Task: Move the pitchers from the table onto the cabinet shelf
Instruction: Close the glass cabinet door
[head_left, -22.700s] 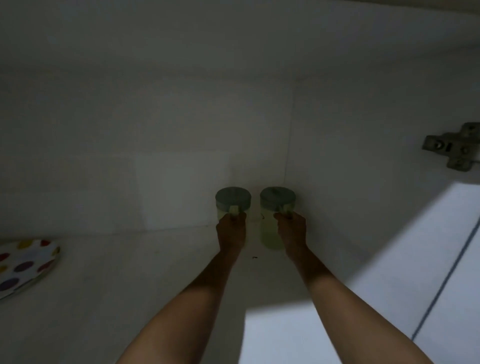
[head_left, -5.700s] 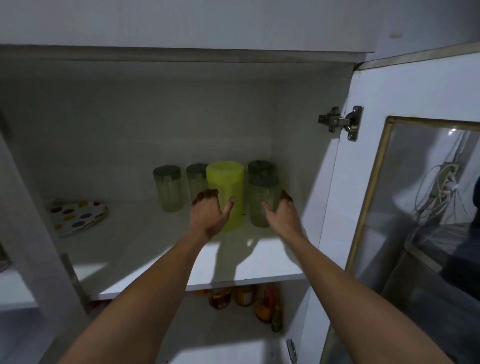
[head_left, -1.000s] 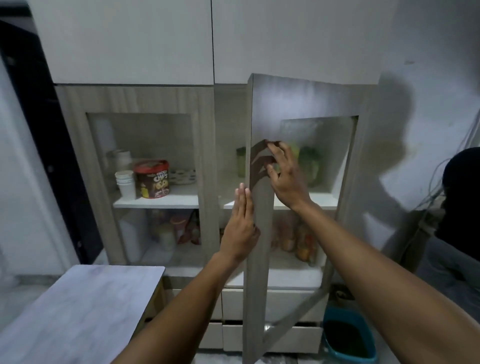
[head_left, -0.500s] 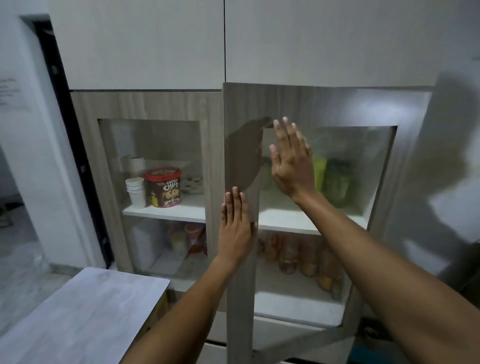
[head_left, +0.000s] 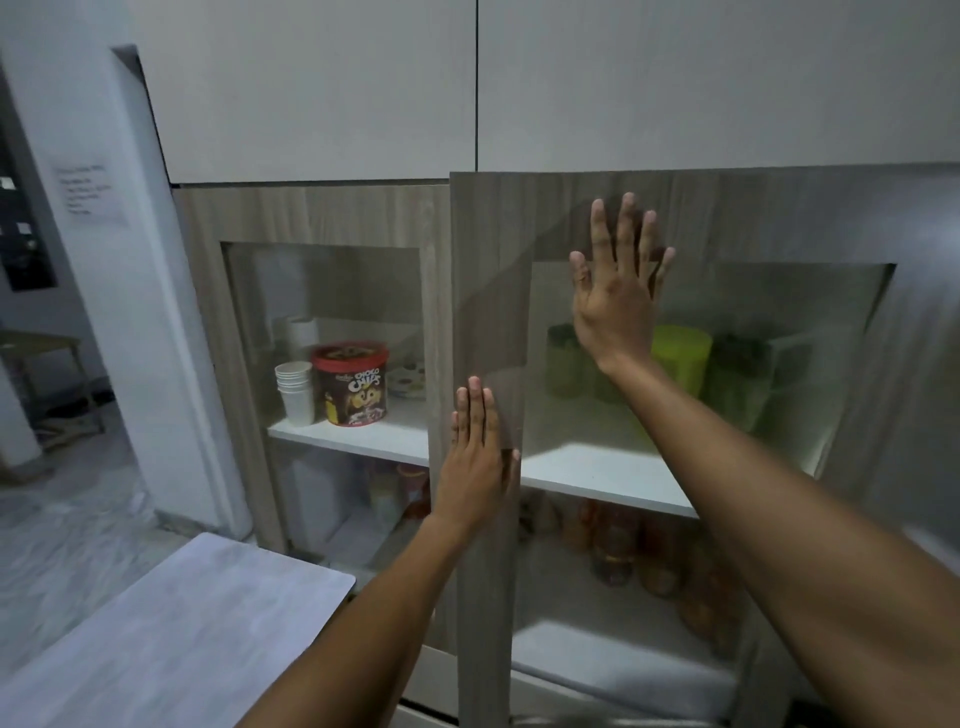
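Down in front, the desk (head_left: 171, 639) is bare on the part we can see, no pitcher left on that grey top. Just past it, the left hand (head_left: 475, 457) lies flat on the wooden stile of the cabinet door (head_left: 488, 322), fingers (head_left: 474, 410) straight and held together, gripping nothing. Higher and further in, the right hand (head_left: 615, 296) is spread wide against the top of the glass pane, fingers (head_left: 626, 228) fanned apart, palm pressing, also empty. A second ago that door stood well ajar and the right hand was curled round its edge; now it has swung nearly flush with the frame, both palms pushing it home. Behind the glass, on the white cabinet shelf (head_left: 602, 470), there are the pitchers: a bright lime one (head_left: 683, 358) in the middle, darker green-lidded ones (head_left: 563, 361) to its left and more (head_left: 740, 379) to its right, blurred by the pane, so I can't count them. Across in the left compartment sit a Choco Chips tub (head_left: 353, 382) and a stack of paper cups (head_left: 295, 392). To my eye the moving is finished and this is the closing touch; a last firm push should seat the door, and I'd watch that the left fingers stay clear of the seam.
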